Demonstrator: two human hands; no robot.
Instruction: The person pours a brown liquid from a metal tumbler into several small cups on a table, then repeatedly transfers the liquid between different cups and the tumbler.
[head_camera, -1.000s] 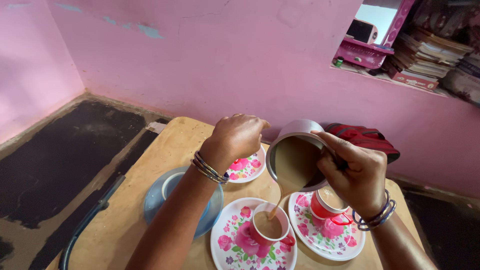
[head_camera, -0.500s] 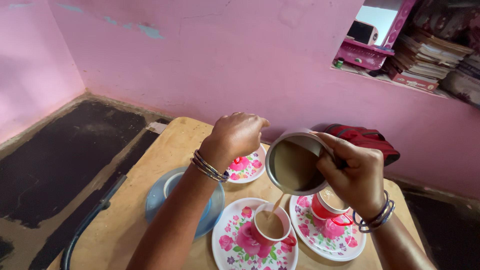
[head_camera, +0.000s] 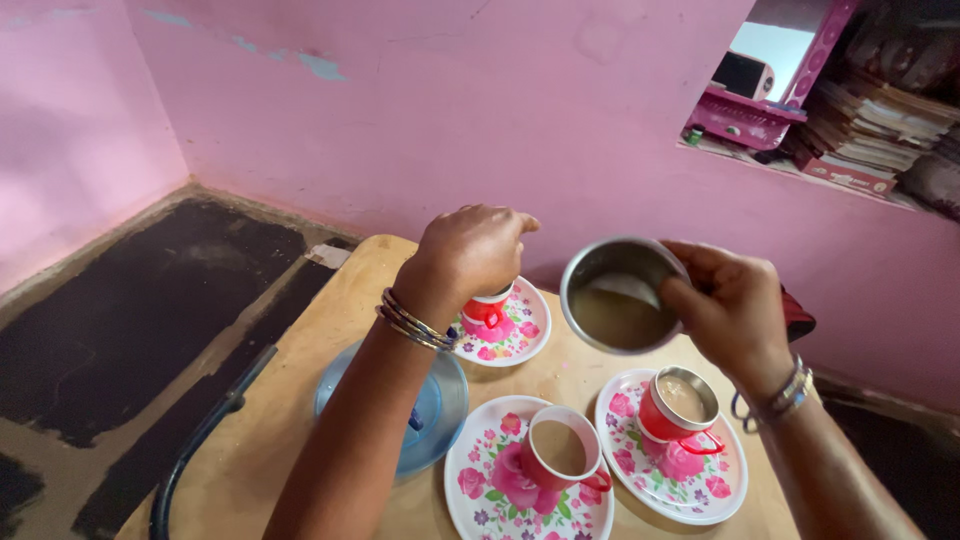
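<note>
We held the steel pot (head_camera: 620, 295), part full and sloshy, by its rim at three o'clock in our closed right hand (head_camera: 735, 310), while our left hand (head_camera: 470, 250) hung loosely curled, holding nothing we could see, over a red cup (head_camera: 487, 308).

Soft daylight, slight wide-angle edge distortion

Single view, head-worn, looking steeply down and forward over a small wooden table (head_camera: 330, 330) toward a pink wall (head_camera: 450, 110). Close range: forearms entering from bottom edge, left hand (head_camera: 470, 250) and right hand (head_camera: 735, 310) mid-frame, filling much of the picture. Floor corner at left, wall niche (head_camera: 800, 120) cut off at upper right. Table's near edge out of frame. No second view to overlap.
</note>
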